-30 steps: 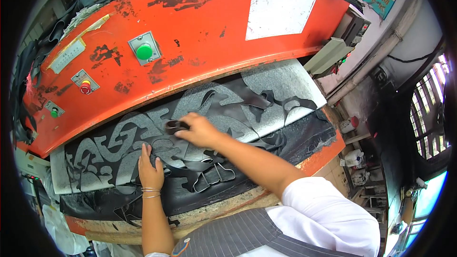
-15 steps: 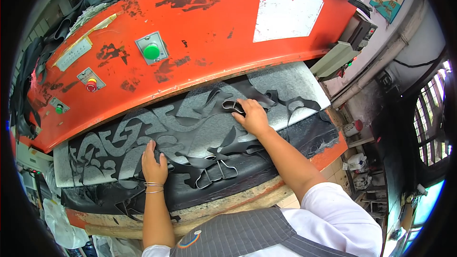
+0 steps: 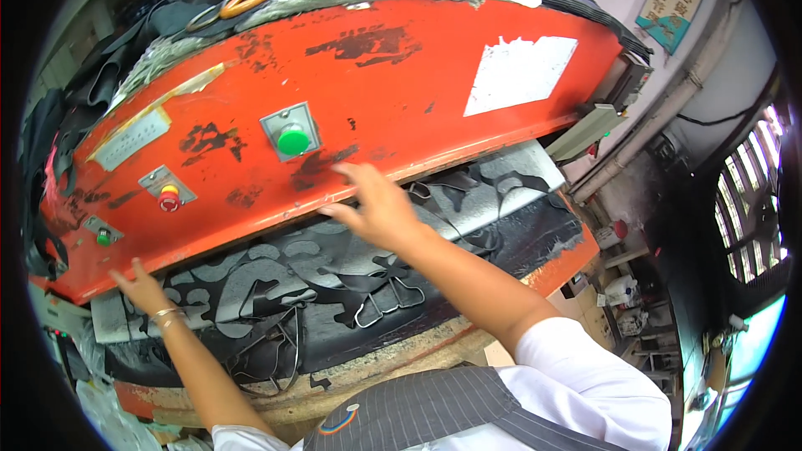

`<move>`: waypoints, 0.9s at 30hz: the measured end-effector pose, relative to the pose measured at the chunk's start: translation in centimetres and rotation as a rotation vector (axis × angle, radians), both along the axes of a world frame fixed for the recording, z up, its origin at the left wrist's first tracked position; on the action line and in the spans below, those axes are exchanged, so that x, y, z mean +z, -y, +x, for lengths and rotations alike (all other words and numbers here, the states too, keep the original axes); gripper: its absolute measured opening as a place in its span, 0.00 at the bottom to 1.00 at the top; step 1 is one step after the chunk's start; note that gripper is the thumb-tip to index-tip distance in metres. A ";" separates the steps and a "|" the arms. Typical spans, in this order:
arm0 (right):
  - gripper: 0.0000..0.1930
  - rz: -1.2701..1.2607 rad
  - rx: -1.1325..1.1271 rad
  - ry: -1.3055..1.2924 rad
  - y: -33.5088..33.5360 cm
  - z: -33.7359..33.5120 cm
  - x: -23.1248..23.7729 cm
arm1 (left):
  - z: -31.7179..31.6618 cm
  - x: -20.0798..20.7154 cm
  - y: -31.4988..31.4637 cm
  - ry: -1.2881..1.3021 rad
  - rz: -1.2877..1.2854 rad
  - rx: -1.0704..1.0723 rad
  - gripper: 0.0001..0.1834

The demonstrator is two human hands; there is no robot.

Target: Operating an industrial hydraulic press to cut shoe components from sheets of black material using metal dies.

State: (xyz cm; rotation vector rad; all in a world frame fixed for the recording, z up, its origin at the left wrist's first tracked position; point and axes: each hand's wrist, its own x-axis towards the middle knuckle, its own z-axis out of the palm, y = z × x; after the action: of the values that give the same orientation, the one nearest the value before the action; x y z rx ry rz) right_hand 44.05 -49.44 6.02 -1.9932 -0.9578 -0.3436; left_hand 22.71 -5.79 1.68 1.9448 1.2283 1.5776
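Note:
My right hand (image 3: 380, 210) is raised in front of the lower edge of a red press beam (image 3: 418, 75), fingers stretched and thumb apart, holding nothing. A round green button (image 3: 293, 140) sits on the beam just above and left of it. At the left, my left hand (image 3: 144, 291) has its fingers spread by the beam's lower edge, also holding nothing. Below lies a dark sheet (image 3: 355, 260) with many curved cut-outs, on a pale board (image 3: 535, 174). One metal cutting die (image 3: 420, 191) rests on the sheet by the beam, partly hidden. Another cutting die (image 3: 390, 302) lies at the near edge.
More metal dies (image 3: 288, 355) lie on the bench's black front strip. The beam also carries a red knob (image 3: 169, 198) and a small green button (image 3: 104, 237). Orange-handled scissors (image 3: 248, 0) lie on top. A grey control box (image 3: 589, 129) stands at the right end.
Both hands have lifted off the sheet and moved left, the right one away from the die there. The red beam now covers more of the board, and the view has shifted.

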 end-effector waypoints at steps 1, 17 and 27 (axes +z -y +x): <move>0.29 0.089 0.042 0.020 -2.1 -0.3 1.7 | 0.1 0.9 -1.3 0.084 0.139 0.054 0.39; 0.24 -0.668 0.511 -0.325 13.2 -14.6 -9.1 | -10.3 -5.8 32.8 -0.504 -0.416 -1.060 0.07; 0.20 -0.613 0.333 -0.031 15.4 -17.5 -11.1 | -8.8 -6.6 39.4 -0.672 -0.085 -1.017 0.06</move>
State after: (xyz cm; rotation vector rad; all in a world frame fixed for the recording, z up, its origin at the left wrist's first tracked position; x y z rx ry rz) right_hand 26.60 -64.81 -5.07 -2.3038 -1.4762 0.1941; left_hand 13.95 -45.16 -4.96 2.4898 0.2778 0.3685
